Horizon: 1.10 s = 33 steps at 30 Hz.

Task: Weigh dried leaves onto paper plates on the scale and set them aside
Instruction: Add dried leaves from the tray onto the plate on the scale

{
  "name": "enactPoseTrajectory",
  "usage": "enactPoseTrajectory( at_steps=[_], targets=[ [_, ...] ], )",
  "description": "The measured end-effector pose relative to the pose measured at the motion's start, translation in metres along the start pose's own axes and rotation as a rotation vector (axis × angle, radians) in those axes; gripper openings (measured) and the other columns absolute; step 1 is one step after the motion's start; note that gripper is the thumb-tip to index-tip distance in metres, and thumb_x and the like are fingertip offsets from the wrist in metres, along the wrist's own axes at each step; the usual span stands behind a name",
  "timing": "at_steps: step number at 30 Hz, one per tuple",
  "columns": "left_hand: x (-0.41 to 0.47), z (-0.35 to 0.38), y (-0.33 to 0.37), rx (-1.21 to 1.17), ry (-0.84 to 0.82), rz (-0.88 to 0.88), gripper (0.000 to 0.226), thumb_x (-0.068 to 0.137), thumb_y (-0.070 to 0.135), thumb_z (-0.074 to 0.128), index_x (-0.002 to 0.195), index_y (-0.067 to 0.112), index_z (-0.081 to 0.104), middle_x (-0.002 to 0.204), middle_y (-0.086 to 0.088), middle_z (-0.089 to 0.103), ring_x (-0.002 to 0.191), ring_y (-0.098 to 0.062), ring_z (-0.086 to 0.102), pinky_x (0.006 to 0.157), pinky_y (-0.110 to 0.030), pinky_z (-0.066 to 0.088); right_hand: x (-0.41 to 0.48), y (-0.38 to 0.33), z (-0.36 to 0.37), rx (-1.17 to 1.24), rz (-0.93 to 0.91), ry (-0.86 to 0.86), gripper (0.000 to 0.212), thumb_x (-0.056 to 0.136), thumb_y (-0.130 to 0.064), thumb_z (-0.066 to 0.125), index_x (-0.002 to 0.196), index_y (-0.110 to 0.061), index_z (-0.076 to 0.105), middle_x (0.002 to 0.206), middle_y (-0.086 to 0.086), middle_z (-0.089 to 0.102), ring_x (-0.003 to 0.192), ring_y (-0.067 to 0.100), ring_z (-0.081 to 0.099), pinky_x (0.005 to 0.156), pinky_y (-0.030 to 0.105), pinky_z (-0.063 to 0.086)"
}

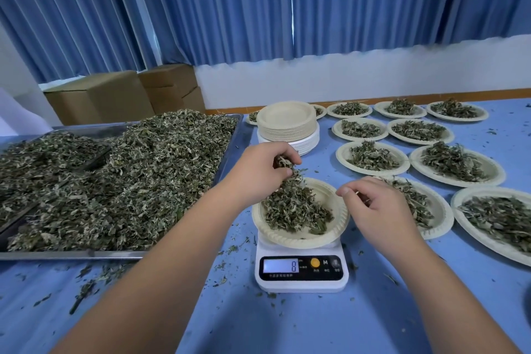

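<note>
While our left hand (260,169) clenches a clump of dried leaves (284,164) just above the far-left rim of the paper plate (298,242) on the digital scale (301,282), the heap (296,210) in that plate lies below and slightly right of the grip, so this hand is placed to drop more. Our right hand (379,213) hovers at the plate's right rim, fingers (350,190) curled; we cannot tell whether it pinches anything. Loose leaves (129,181) fill the metal tray (57,255) at left; filled plates (499,173) sit right.
</note>
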<state>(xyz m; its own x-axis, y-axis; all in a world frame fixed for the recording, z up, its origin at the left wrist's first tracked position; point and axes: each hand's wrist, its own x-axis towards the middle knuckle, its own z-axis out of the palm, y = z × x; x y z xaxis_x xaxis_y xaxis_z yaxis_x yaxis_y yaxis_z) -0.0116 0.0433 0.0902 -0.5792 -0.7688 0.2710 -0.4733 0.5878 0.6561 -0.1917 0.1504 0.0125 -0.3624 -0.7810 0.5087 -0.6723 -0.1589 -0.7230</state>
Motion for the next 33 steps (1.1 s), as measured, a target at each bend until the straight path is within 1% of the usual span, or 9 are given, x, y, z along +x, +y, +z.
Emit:
enactPoseTrajectory(
  at_steps=[3,8,12,15,18,21,25,30,33],
  targets=[
    [-0.003,0.000,-0.006,-0.022,0.044,-0.021,0.028,0.090,0.009,0.065,0.082,0.036,0.064,0.072,0.009,0.059,0.043,0.002,0.047,0.041,-0.009,0.034,0.000,0.000,0.000,-0.002,0.004,0.005,0.025,0.090,-0.015,0.061,0.076,-0.035,0.067,0.080,-0.014,0.065,0.082,-0.005,0.055,0.067,0.003,0.035],
    [-0.011,-0.008,-0.014,-0.085,0.099,-0.024,0.026,0.088,0.008,0.067,0.085,0.034,0.065,0.050,0.025,0.053,0.041,0.002,0.042,0.042,-0.007,0.030,0.000,0.000,-0.001,0.001,0.012,-0.002,0.025,0.090,-0.015,0.060,0.076,-0.035,0.067,0.082,-0.015,0.065,0.079,-0.004,0.056,0.066,0.004,0.037],
    [-0.028,-0.021,-0.030,-0.195,0.234,-0.086,0.030,0.088,0.008,0.067,0.086,0.038,0.067,0.073,0.005,0.069,0.046,-0.010,0.049,0.046,-0.020,0.042,0.000,0.000,-0.001,-0.006,0.011,0.001,0.025,0.090,-0.014,0.061,0.076,-0.033,0.068,0.082,-0.016,0.065,0.081,-0.005,0.056,0.065,0.003,0.036],
    [-0.044,-0.035,-0.048,-0.283,0.365,-0.170,0.028,0.088,0.006,0.066,0.090,0.034,0.068,0.081,0.008,0.071,0.050,0.001,0.059,0.043,-0.012,0.043,0.000,-0.001,-0.002,-0.013,0.007,0.001,0.024,0.091,-0.014,0.061,0.077,-0.032,0.068,0.083,-0.017,0.064,0.082,-0.005,0.056,0.065,0.003,0.036],
    [-0.056,-0.050,-0.075,-0.229,0.435,-0.280,0.022,0.090,0.009,0.064,0.096,0.030,0.067,0.063,0.011,0.065,0.035,0.002,0.043,0.033,-0.012,0.029,0.000,-0.002,-0.001,-0.015,0.007,0.001,0.023,0.091,-0.013,0.061,0.077,-0.030,0.069,0.082,-0.016,0.064,0.081,-0.007,0.055,0.065,0.002,0.035],
    [-0.062,-0.060,-0.104,-0.141,0.501,-0.386,0.019,0.093,0.012,0.063,0.102,0.028,0.066,0.044,0.010,0.051,0.030,-0.004,0.029,0.031,-0.017,0.023,0.000,-0.003,-0.001,-0.015,0.007,-0.001,0.023,0.091,-0.012,0.061,0.077,-0.029,0.069,0.082,-0.016,0.064,0.080,-0.008,0.055,0.065,0.002,0.035],
    [-0.069,-0.063,-0.121,0.029,0.510,-0.431,0.028,0.096,0.012,0.056,0.111,0.034,0.064,0.064,-0.004,0.053,0.034,-0.007,0.031,0.031,-0.018,0.025,0.000,-0.003,-0.001,-0.014,0.024,-0.015,0.022,0.091,-0.013,0.062,0.077,-0.028,0.070,0.082,-0.015,0.065,0.082,-0.006,0.055,0.067,0.002,0.035],
    [-0.072,-0.060,-0.122,0.210,0.446,-0.381,0.036,0.096,0.011,0.056,0.124,0.033,0.059,0.099,0.002,0.053,0.045,-0.011,0.045,0.035,-0.014,0.032,-0.001,-0.001,-0.001,-0.005,0.035,-0.010,0.023,0.090,-0.013,0.061,0.076,-0.028,0.070,0.081,-0.017,0.065,0.082,-0.004,0.056,0.069,0.003,0.037],
    [-0.071,-0.060,-0.122,0.274,0.414,-0.335,0.036,0.095,0.012,0.058,0.126,0.031,0.059,0.113,0.000,0.055,0.058,-0.012,0.053,0.046,-0.016,0.036,0.000,0.000,0.000,-0.013,0.032,-0.010,0.023,0.090,-0.013,0.062,0.076,-0.030,0.070,0.081,-0.017,0.065,0.082,-0.004,0.056,0.068,0.002,0.036]
  ],
)
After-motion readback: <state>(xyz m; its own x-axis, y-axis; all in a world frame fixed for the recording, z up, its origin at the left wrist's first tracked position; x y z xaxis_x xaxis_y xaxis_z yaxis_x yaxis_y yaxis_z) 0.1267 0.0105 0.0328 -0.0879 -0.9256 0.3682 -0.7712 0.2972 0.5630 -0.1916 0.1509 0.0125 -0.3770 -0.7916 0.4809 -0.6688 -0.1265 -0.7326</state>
